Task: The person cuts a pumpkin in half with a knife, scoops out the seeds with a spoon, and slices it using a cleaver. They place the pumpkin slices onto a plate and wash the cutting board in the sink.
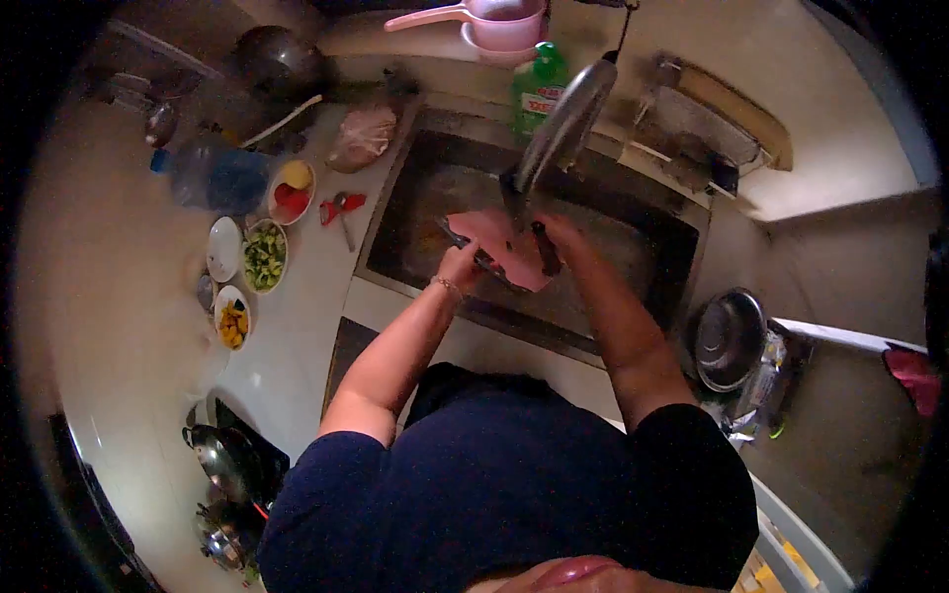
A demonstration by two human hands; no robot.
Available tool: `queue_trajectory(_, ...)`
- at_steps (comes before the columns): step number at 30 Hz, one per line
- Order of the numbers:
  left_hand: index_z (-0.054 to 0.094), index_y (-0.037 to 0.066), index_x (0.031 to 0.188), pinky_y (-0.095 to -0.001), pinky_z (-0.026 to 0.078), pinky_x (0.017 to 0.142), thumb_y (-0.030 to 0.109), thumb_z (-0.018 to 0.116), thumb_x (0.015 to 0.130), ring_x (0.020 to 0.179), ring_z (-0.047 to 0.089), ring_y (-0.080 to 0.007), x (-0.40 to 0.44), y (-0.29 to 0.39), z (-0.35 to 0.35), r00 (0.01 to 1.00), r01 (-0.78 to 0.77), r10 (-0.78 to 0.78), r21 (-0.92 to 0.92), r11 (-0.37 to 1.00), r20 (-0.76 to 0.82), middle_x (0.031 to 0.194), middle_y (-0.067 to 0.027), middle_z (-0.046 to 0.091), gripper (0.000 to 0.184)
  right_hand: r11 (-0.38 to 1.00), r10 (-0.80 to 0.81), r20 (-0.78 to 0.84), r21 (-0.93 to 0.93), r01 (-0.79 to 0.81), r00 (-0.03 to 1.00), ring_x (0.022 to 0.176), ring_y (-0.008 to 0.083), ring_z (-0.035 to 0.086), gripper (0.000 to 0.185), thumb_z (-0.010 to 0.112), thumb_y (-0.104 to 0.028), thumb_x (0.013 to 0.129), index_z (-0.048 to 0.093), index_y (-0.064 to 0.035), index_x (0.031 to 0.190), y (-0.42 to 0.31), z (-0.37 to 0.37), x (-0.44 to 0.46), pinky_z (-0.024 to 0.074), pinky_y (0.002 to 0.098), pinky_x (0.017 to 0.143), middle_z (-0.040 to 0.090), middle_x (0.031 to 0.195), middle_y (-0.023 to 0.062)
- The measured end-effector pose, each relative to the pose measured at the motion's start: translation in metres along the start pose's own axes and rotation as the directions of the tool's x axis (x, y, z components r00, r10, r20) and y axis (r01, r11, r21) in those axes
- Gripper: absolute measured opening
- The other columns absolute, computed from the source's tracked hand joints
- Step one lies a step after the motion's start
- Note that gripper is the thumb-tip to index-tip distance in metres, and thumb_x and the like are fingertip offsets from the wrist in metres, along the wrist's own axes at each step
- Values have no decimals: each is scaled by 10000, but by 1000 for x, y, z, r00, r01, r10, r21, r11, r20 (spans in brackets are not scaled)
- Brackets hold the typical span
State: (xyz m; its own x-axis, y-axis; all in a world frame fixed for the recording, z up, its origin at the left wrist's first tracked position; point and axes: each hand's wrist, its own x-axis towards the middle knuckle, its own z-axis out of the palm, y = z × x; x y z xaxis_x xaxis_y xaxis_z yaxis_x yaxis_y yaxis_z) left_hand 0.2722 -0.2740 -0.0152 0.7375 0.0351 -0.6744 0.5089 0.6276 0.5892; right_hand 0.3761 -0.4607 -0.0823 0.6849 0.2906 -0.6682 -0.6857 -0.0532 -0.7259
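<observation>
Over the sink (pixel 395 284) I hold a flat pink board with dark edges (pixel 499 247), which looks like a cutting board. It is tilted beneath the curved metal faucet (pixel 568 114). My left hand (pixel 460 265), with a bracelet at the wrist, is closed around the board's near left edge. At the right end, my right hand (pixel 561 239) is closed on the board beside a short dark strip; the faucet and the strip partly hide its fingers. I cannot tell whether water is running.
Left on the counter are bowls of chopped green vegetable (pixel 265 257), yellow pieces (pixel 232 321) and red and yellow food (pixel 292 193), plus a plastic bag (pixel 364 136). A green bottle (pixel 540 89) stands behind the sink. A metal basin (pixel 730 339) is at right, a pan (pixel 222 460) lower left.
</observation>
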Motion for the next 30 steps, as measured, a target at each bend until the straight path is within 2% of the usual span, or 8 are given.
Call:
queue_trajectory(4,505,-39,991,-388,542,642,197,544,872,736,613,-258,-11,9,-5,1000,-8,9,57,998,-4,870,-134,575,267,984,40,76,170,-52,996,582,172,541,294,515,-279,867,572,-2,947,-14,20,-6,441,332,508,592,740,87)
queue_trajectory(9,513,-27,958,-360,510,571,168,561,852,694,599,-232,-14,14,12,1000,-8,9,-62,998,20,839,-113,562,228,862,-336,-98,-432,264,937,648,169,557,305,543,-272,840,588,14,934,33,-32,1,448,325,551,601,743,95)
queue_trajectory(13,533,-16,911,-341,481,548,162,575,829,671,584,-216,-3,17,42,999,12,-14,66,998,37,822,-104,566,201,686,-612,-170,-600,412,772,637,164,571,299,573,-281,813,624,9,868,44,-62,-66,445,319,549,609,702,95)
queue_trajectory(16,535,-30,928,-355,497,586,136,567,803,725,605,-236,29,13,56,999,32,-34,180,983,6,838,-120,597,210,687,-431,-154,-695,213,889,582,158,567,313,597,-288,800,621,14,877,39,-85,-117,440,314,523,600,647,93)
queue_trajectory(21,550,-20,881,-363,480,559,138,581,779,690,589,-243,86,1,64,999,12,-21,171,985,50,780,-100,575,191,689,-487,-284,-706,163,826,526,132,554,308,621,-288,791,630,11,863,89,-110,-138,431,306,490,572,594,77)
queue_trajectory(25,550,-9,888,-355,471,580,141,577,784,716,571,-243,82,7,52,999,47,-46,94,994,-8,778,-111,553,184,811,-247,-399,-583,-36,883,696,249,626,357,626,-312,766,635,-33,989,51,-95,-179,480,376,633,636,755,164)
queue_trajectory(28,547,39,948,-392,472,616,166,584,788,767,562,-249,85,7,43,995,99,-94,205,974,-36,842,-116,550,207,778,-407,-380,-620,97,830,456,119,502,275,625,-264,792,639,1,866,62,-105,-175,413,293,450,527,530,53)
queue_trajectory(30,544,93,997,-459,468,632,201,604,785,804,558,-260,109,7,61,990,139,-129,222,965,-61,907,-106,546,246,817,-389,-374,-563,128,842,455,119,500,274,625,-262,793,643,-2,878,50,-103,-183,415,292,453,524,523,58)
